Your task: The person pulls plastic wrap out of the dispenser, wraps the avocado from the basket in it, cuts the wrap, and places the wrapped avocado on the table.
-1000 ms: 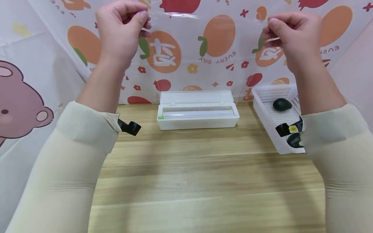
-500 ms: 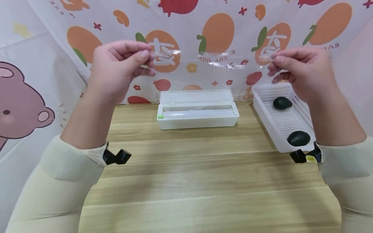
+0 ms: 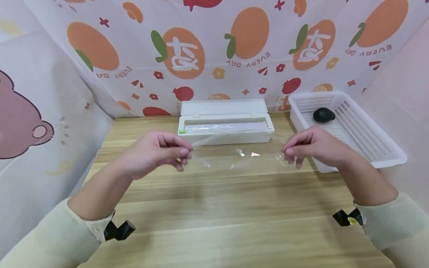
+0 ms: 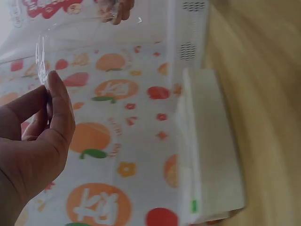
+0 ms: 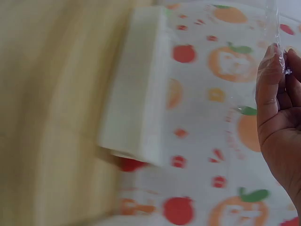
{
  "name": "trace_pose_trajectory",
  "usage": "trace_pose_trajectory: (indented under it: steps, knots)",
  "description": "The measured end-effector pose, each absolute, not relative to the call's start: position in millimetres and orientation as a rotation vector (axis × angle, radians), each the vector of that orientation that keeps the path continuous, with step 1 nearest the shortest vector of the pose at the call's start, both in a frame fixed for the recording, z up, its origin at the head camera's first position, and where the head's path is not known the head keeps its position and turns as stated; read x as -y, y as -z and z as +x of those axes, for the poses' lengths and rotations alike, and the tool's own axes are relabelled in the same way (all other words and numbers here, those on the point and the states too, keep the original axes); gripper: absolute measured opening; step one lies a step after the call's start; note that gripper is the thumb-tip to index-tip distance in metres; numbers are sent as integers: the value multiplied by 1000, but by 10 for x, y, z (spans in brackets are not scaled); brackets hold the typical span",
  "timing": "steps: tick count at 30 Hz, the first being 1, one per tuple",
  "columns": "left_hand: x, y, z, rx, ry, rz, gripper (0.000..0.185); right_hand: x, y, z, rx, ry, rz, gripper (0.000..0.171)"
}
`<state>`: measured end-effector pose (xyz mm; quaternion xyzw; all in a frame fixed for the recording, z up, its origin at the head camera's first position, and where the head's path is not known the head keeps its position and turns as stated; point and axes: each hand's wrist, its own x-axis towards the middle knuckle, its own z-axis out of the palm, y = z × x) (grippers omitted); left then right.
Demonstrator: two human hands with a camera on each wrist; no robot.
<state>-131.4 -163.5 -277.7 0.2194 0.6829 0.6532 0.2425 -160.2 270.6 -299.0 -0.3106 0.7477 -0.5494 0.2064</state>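
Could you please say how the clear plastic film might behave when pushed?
The clear plastic film is probably floppy, since its edge curves midair. It may crease, being crinkled at the right hand, and its thinness suggests lightness.

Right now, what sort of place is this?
Probably a tabletop booth, perhaps staged for kitchen work: a wooden table, a fruit-print sheet upright behind it, and clear film held above the tabletop.

Glossy plastic film [image 3: 236, 158], wood-grained tabletop [image 3: 221, 219]
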Motion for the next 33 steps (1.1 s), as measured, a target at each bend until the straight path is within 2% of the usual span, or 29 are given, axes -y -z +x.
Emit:
trace_pose_trajectory:
  steps: [7,13,18,24,30,33]
  knots:
    - [1586,3411,-1244,-1877,-1523,480,21,-2574,3718,-1510,-2029,1387,-655,18]
    - [1551,3753,-1149,-1838,-1390,481,21,-2488,4144,-1356,-1978,1314,-590,16]
    - [1545,3944,-1063,-1819,-1300,504,13,-2442,4323,-1242,-1960,1273,-565,14]
    - [1596,4067,-1001,-1906,-1233,526,12,-2389,4475,-1167,-2010,1217,-636,13]
    - [1654,4129,-968,-2021,-1172,591,10,-2389,4546,-1138,-2140,1175,-829,8]
    - [1676,4183,-947,-2016,-1177,610,14,-2382,4550,-1117,-2206,1143,-938,7]
